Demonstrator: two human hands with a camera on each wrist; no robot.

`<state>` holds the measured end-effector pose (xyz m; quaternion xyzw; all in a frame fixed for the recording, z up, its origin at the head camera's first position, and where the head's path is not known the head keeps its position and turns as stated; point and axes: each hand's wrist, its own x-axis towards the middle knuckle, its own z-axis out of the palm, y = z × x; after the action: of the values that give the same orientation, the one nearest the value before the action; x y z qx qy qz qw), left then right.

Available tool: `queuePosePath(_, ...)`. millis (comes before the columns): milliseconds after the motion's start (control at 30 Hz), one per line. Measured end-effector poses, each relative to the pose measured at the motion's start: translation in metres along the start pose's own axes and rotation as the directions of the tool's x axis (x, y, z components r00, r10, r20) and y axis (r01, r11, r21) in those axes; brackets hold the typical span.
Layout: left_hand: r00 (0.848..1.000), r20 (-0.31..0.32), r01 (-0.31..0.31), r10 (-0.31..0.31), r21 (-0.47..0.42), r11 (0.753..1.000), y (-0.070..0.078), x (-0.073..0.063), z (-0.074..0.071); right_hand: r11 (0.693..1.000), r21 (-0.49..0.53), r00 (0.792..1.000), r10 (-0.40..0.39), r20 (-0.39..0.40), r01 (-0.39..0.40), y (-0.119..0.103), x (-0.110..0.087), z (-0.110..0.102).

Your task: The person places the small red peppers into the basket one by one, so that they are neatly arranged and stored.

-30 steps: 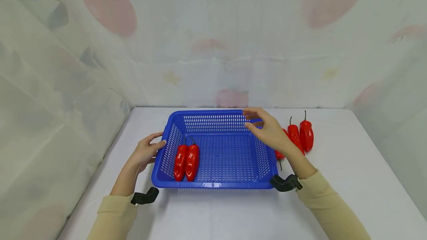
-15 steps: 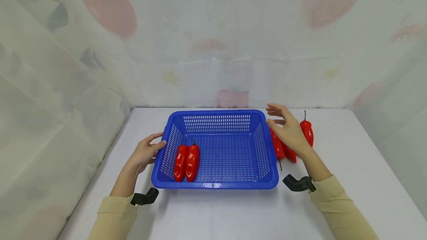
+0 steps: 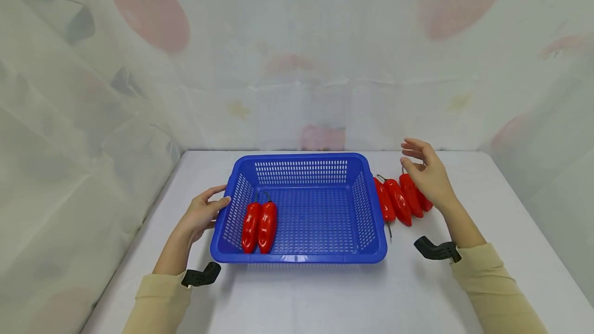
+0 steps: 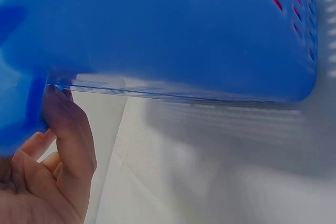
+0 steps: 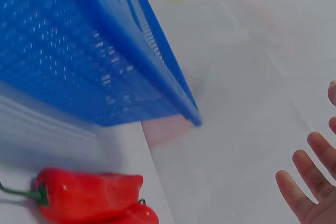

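Note:
My left hand [image 3: 201,211] grips the left rim of a blue plastic basket [image 3: 297,258], thumb on top and fingers outside. In the left wrist view those fingers [image 4: 76,140] curl beneath the basket's edge. Two red peppers, one [image 3: 251,226] beside another [image 3: 267,226], lie side by side at the basket's left. Right of the basket, several more red peppers lie in a row on the table, the nearest one [image 3: 384,202] against its side. Over the row's right end is my right hand [image 3: 429,177], fingers apart and holding nothing; it partly hides the rightmost pepper [image 3: 424,202].
The white table [image 3: 292,298] ends at a patterned cloth backdrop [image 3: 297,107], with cloth also at both sides. A dark wrist camera [image 3: 436,249] sits on the right forearm, and another camera [image 3: 201,274] on the left one.
My right hand has moved from over the basket's right side rightward to the far end of the pepper row, uncovering nearer peppers. The left hand and basket have stayed in place.

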<state>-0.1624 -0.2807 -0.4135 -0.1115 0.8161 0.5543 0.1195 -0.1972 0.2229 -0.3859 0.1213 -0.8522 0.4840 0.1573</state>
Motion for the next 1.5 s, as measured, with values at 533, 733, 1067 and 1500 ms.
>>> queuePosePath(533, 1.000, 0.006, -0.003, 0.003, 0.007, 1.000, 0.001, -0.001, -0.002, 0.976, -0.120, 0.983, 0.174, -0.052, -0.179, 0.049, 0.005, -0.028)
queuePosePath(733, 1.000, 0.008, -0.002, 0.002, 0.003, 1.000, 0.002, -0.001, -0.002, 0.956, -0.170, 0.968, 0.221, -0.118, -0.239, 0.161, 0.016, -0.031)
queuePosePath(1067, 1.000, 0.011, -0.003, 0.003, 0.001, 1.000, 0.001, 0.000, -0.002, 0.935, -0.186, 0.948, 0.276, -0.157, -0.303, 0.182, 0.003, -0.033)
queuePosePath(1500, 1.000, 0.001, 0.004, -0.004, 0.020, 1.000, -0.001, 0.001, -0.002, 0.892, -0.185, 0.911, 0.399, -0.108, -0.413, 0.176, -0.010, -0.027)
